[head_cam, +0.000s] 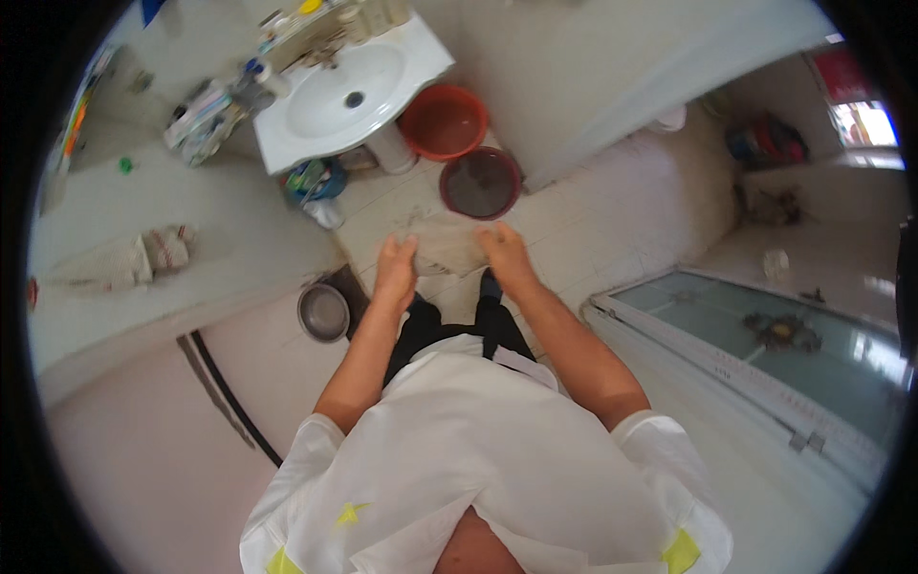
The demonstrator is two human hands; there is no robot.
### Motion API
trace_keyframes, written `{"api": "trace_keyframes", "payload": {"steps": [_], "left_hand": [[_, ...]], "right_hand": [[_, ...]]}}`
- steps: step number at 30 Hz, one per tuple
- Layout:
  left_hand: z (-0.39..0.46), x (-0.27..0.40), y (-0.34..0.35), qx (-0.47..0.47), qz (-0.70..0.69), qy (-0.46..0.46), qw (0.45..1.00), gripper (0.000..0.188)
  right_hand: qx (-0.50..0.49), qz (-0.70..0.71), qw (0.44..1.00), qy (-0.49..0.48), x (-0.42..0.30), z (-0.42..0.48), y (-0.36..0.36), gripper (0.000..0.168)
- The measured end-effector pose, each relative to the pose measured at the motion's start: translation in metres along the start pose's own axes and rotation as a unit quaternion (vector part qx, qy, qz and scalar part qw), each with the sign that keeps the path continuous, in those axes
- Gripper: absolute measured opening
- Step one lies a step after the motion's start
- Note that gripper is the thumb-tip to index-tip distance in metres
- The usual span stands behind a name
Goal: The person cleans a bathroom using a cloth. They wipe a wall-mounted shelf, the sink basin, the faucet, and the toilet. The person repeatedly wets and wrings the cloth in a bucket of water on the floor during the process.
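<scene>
A thin, see-through sheet (450, 245), seemingly a plastic bag, is stretched between my hands above the tiled floor. It is blurred, and its far edge blends into the tiles. My left hand (396, 264) grips its left side, thumb uppermost. On the other side, my right hand (505, 252) pinches the right edge. Just beyond my right hand stands a dark red basin (518, 188) with dark water in it. Behind that basin, touching it, is an orange-red basin (482, 133). My feet show partly below the sheet.
A white pedestal sink (401, 54) stands ahead, toiletries on its back ledge. Beneath it sits a blue bin (333, 179) with rubbish. To my left are a grey metal basin (302, 313) and a hanging towel (129, 265). A glass-panelled door (688, 312) is at right.
</scene>
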State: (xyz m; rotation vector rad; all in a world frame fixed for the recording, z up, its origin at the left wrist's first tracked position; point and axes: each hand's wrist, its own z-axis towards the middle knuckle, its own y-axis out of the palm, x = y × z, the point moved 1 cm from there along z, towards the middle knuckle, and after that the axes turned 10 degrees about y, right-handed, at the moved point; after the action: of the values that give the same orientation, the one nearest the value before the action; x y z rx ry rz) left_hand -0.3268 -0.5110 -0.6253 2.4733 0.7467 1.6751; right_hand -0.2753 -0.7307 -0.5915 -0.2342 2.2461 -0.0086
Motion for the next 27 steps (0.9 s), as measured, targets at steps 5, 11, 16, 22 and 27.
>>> {"api": "trace_keyframes", "payload": {"steps": [5, 11, 16, 22, 27], "left_hand": [[-0.01, 0.018, 0.056, 0.03, -0.041, 0.03, 0.998, 0.04], [-0.007, 0.001, 0.021, 0.101, -0.032, -0.077, 0.991, 0.028], [0.0, 0.002, -0.015, 0.101, -0.132, -0.108, 0.98, 0.024], [0.02, 0.063, 0.009, -0.008, -0.129, -0.011, 0.992, 0.026], [0.059, 0.078, 0.002, -0.091, -0.054, -0.079, 0.991, 0.027]], "right_hand": [[-0.084, 0.182, 0.98, -0.011, -0.017, 0.002, -0.022, 0.025], [-0.251, 0.251, 0.935, -0.017, -0.085, -0.005, 0.011, 0.026], [-0.266, 0.254, 0.929, 0.051, -0.119, 0.0, 0.04, 0.021], [-0.218, 0.156, 0.961, 0.072, -0.089, 0.04, 0.073, 0.026], [-0.244, 0.178, 0.944, 0.133, -0.085, 0.049, 0.095, 0.029]]}}
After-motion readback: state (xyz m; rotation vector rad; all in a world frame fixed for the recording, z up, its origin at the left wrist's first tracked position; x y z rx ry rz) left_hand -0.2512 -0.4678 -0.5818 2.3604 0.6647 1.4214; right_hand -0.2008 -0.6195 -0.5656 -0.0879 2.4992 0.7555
